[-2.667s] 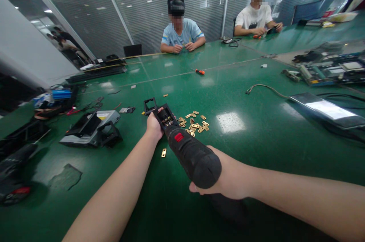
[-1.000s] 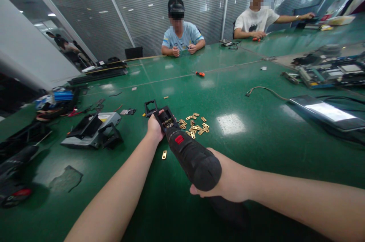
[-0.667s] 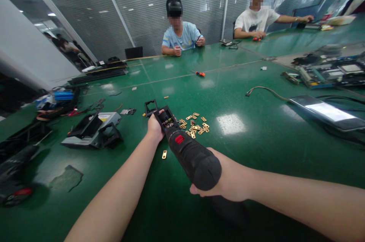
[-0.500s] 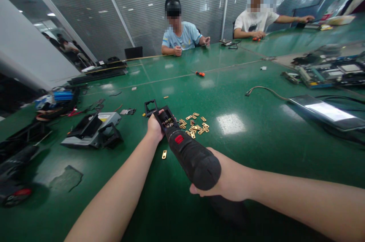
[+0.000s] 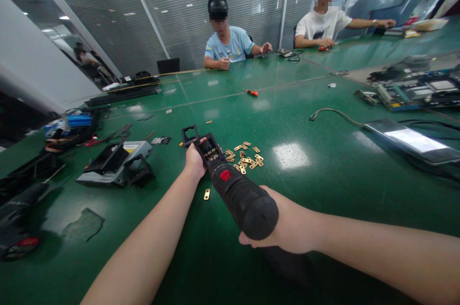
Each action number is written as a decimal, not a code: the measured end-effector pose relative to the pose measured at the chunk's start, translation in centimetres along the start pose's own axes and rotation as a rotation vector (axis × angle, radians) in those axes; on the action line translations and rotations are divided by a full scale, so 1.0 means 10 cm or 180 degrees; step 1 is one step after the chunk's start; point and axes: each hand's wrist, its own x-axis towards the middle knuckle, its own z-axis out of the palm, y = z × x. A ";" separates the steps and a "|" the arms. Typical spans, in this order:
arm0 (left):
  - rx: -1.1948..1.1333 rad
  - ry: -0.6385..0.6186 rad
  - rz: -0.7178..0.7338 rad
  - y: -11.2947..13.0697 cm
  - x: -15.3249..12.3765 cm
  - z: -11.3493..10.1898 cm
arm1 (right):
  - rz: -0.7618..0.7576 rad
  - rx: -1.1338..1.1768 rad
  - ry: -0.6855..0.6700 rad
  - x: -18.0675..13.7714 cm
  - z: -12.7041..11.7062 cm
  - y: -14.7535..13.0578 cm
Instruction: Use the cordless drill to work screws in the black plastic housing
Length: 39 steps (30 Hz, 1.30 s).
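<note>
My right hand (image 5: 287, 218) is wrapped round a black cordless drill (image 5: 247, 199) with a red switch on top. The drill points away from me, and its front end reaches a black plastic housing (image 5: 212, 144). Gripped along its left side, that housing sits in my left hand (image 5: 196, 161); brass-coloured contacts show inside it. The drill's tip is hidden, so I cannot tell what it touches. Just right of the housing lies a loose pile of small brass plates (image 5: 247, 158) with holes. One more brass plate (image 5: 207, 194) lies nearer to me, and a black frame (image 5: 189, 135) stands behind my left hand.
On the left are a grey and black device (image 5: 118, 166), a clear broken sheet (image 5: 85, 224) and a second power tool (image 5: 21, 223). An orange screwdriver (image 5: 252, 93) lies farther back. A lit phone-like device (image 5: 413, 142) and circuit boards (image 5: 420, 87) are rightward. Two people sit opposite.
My hands, the drill and the housing stay practically still. Across the table, the person in light blue has moved one raised hand slightly to the right.
</note>
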 end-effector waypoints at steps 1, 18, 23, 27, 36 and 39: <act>0.0006 0.0001 -0.0002 0.00 0.00 0.00 | -0.0022 -0.0002 0.0022 0.00 0.00 -0.01; 0.0049 0.0013 0.0034 0.00 0.00 0.01 | 0.0068 0.0047 -0.0092 0.00 -0.01 0.02; 0.0030 -0.0022 0.0035 -0.01 0.03 -0.01 | -0.0140 0.0206 -0.0139 0.00 0.00 0.00; 0.0025 0.0005 0.0027 -0.01 0.04 -0.03 | -0.0155 0.0140 -0.0146 -0.01 0.00 0.00; 0.0037 0.0038 0.0030 -0.02 0.04 -0.02 | -0.0294 0.0135 -0.0123 0.01 0.00 0.01; 0.0110 0.0010 0.0064 -0.02 0.05 -0.02 | -0.0266 0.0124 -0.0164 0.01 0.00 0.01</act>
